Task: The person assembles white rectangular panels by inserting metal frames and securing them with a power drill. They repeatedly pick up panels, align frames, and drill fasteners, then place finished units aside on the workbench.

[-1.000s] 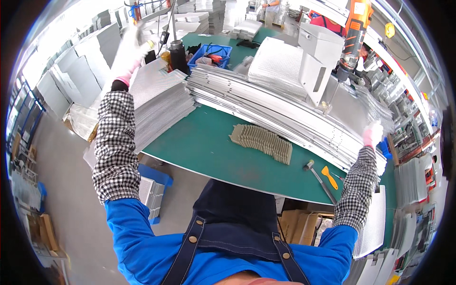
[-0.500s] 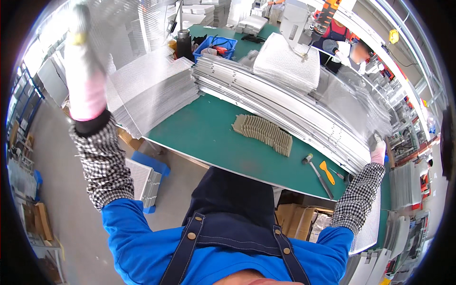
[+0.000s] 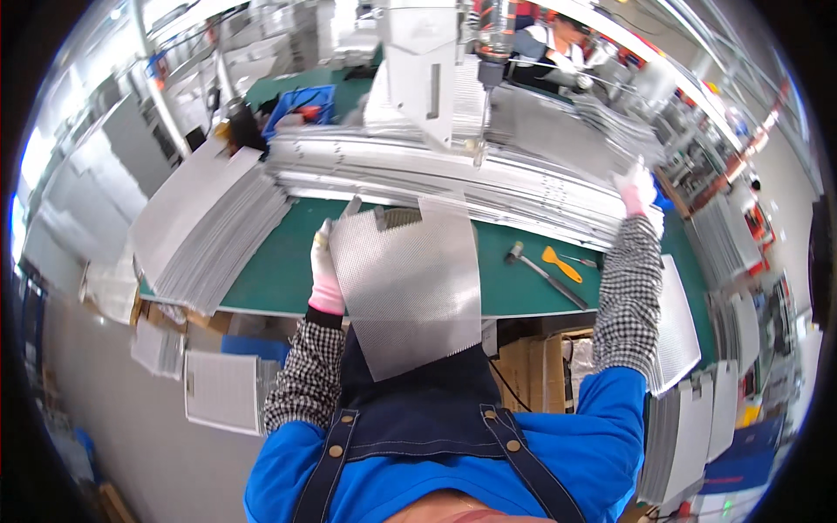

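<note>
My left hand [image 3: 324,270], in a pale glove with a pink cuff, is closed on the left edge of a silvery mesh sheet [image 3: 414,283]. The sheet hangs tilted in front of my apron, over the table's near edge, with a notch in its upper side. Behind it, a grey-brown ridged piece [image 3: 401,218] on the table is mostly hidden. My right hand [image 3: 636,187], gloved alike, is at the near right corner of a stack of mesh sheets [image 3: 558,131], by the end of the long metal strips [image 3: 418,170]. Blur hides how its fingers are set.
On the green table [image 3: 514,301] lie a hammer [image 3: 545,275], a yellow scraper [image 3: 561,263] and a thin tool. A stack of sheets [image 3: 218,227] stands at the left. A blue basket [image 3: 301,106] and a hanging power tool [image 3: 495,39] are farther back. A co-worker [image 3: 558,48] is beyond.
My left hand has come down from the far left to the front of my body, and the mesh sheet now hangs from it. The view has turned; my right hand stays by the right stack.
</note>
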Demonstrator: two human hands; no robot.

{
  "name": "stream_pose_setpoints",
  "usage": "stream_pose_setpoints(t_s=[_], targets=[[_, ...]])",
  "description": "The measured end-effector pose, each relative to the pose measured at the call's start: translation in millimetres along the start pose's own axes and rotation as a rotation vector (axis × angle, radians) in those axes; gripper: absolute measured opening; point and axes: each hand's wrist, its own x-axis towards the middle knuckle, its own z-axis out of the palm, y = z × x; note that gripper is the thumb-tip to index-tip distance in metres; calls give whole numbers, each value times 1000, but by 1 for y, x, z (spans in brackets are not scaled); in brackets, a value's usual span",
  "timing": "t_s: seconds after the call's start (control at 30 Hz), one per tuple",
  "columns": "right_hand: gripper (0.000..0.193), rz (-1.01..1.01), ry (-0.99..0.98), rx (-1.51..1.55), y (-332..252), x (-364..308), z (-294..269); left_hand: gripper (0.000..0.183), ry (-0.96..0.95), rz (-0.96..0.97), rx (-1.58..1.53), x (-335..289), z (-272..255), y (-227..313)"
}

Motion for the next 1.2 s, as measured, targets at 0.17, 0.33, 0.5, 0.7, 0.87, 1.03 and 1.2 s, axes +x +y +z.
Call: stream_pose_setpoints(t_s=[0.17, 0.33, 0.5, 0.7, 0.87, 1.03, 1.2], targets=[[73, -20, -203, 1222, 86, 56, 20, 78, -92, -147, -12, 25, 13, -47], [61, 80, -650, 1742, 21, 0, -19, 93, -64, -155, -77, 15, -2, -38], [34, -154, -255, 1807, 85, 32, -2, 97, -105, -188, 115, 36, -1, -48], [36, 90, -139, 1864, 99, -49, 20, 102, -67, -187, 34, 38, -13, -41], [69, -63, -311, 1380, 33, -233, -30, 103, -38, -232, 26, 38, -20, -38], [45, 17, -764, 1432, -13, -318, -22, 97, -32, -227, 156, 52, -49, -49], [35, -9, -948, 1498, -50, -345, 8, 88, 28, -277, -25, 45, -45, -57]])
